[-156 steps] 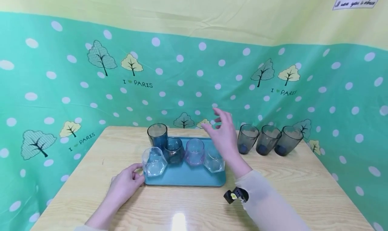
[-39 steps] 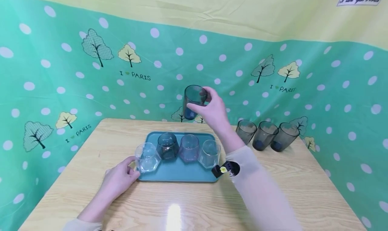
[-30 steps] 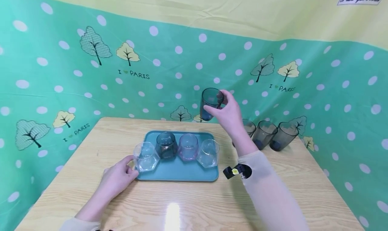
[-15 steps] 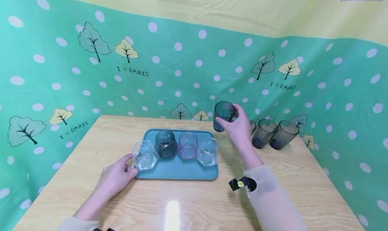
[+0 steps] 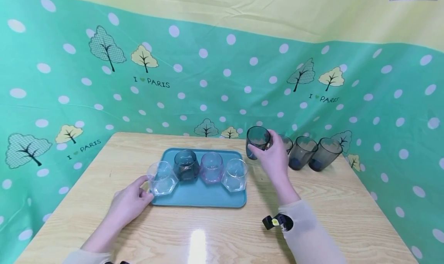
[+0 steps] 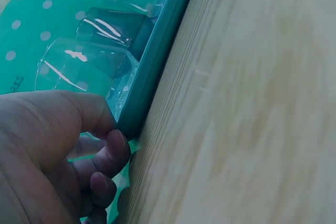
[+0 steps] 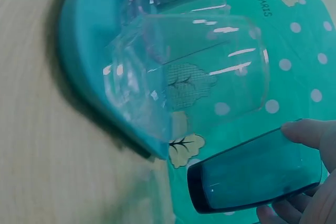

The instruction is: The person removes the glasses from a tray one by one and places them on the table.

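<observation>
Glass (image 5: 256, 140) lower; wrist view: perhaps airborne

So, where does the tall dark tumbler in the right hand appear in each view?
Head: held tumbler is just right of centre.
Left wrist: not in it.
Right wrist: held tumbler is at lower right, slanted.
Shared landmark: blue tray, visible in all three.

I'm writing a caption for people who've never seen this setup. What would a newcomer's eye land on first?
Probably the green polka-dot cloth with printed trees, filling the background behind the wooden table. Next comes the blue tray, left of the table's middle, with four short glasses in a row on it. Right of the tray, the right hand holds a tall dark glass beside three similar ones.
</observation>
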Motion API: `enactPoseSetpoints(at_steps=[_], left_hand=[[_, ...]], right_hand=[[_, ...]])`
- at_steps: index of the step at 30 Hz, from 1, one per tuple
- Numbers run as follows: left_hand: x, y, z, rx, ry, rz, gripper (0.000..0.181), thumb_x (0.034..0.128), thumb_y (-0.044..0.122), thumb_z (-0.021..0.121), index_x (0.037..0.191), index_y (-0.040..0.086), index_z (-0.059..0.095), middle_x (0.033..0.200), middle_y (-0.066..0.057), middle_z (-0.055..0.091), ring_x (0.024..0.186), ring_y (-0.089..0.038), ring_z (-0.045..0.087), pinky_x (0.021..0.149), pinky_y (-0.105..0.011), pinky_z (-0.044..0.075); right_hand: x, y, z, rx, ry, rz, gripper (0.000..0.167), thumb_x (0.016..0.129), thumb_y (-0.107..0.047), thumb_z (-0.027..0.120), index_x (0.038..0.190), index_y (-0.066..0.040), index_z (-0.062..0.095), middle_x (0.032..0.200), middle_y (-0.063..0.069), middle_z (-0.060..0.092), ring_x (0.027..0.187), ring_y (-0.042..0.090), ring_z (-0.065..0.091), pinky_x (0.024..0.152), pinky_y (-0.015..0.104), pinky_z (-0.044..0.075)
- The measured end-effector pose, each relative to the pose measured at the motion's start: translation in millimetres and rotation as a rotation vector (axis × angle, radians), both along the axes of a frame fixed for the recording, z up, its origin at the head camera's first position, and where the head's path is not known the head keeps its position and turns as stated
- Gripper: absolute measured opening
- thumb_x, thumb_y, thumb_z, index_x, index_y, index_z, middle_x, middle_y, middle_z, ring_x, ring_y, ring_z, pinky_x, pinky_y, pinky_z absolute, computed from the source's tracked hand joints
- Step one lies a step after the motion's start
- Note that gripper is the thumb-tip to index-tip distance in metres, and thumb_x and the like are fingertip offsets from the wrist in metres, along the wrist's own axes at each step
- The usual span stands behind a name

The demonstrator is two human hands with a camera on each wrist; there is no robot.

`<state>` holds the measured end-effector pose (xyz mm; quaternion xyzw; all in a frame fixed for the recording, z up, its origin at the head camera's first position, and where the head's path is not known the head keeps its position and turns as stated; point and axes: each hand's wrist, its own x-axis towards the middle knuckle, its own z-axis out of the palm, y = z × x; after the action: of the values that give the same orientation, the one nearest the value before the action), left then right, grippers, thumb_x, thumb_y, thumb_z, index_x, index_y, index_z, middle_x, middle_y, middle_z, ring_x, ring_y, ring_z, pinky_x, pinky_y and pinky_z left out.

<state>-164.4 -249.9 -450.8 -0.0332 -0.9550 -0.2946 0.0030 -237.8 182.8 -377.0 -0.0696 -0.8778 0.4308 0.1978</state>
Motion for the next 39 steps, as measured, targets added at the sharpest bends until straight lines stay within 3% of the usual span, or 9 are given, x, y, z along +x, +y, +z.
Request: enactPoseSetpoints(at_steps=[9,26,39], left_hand=[[1.7,-10.2,0.2,0.045,-0.04,-0.005,0.07,0.0971,0.016,0.07,0.16,-0.005,0.047,0.074,0.004,0.06,0.066,-0.017,0.052,0.069,-0.04,0.04],[3.8,-10.8,1.2,0.035,-0.049,-0.023,0.068,0.097,0.015,0.069,0.159,-0.004,0.048,0.074,0.006,0.06,0.064,-0.015,0.051,0.071,-0.04,0.038],[4.6,-11.0,2.9,0.034,-0.05,-0.021,0.07,0.0962,0.016,0.07,0.159,-0.006,0.047,0.076,0.005,0.06,0.066,-0.017,0.052,0.068,-0.039,0.04]], right_hand=[[2.8,-6,-17.4,0.078,0.019,-0.023,0.09,0.086,-0.041,0.095,0.159,-0.008,0.053,0.147,0.019,0.062,0.133,0.041,0.061,0.106,0.06,0.05],[3.9,-11,-31.4,0.052,-0.063,-0.063,0.094,0.09,-0.048,0.09,0.164,-0.009,0.048,0.16,0.022,0.053,0.142,0.047,0.055,0.11,0.066,0.046],[0.5,-12,-40.9,0.054,-0.065,-0.116,0.094,0.095,-0.055,0.083,0.171,-0.019,0.041,0.162,0.016,0.056,0.125,0.045,0.068,0.098,0.067,0.05]])
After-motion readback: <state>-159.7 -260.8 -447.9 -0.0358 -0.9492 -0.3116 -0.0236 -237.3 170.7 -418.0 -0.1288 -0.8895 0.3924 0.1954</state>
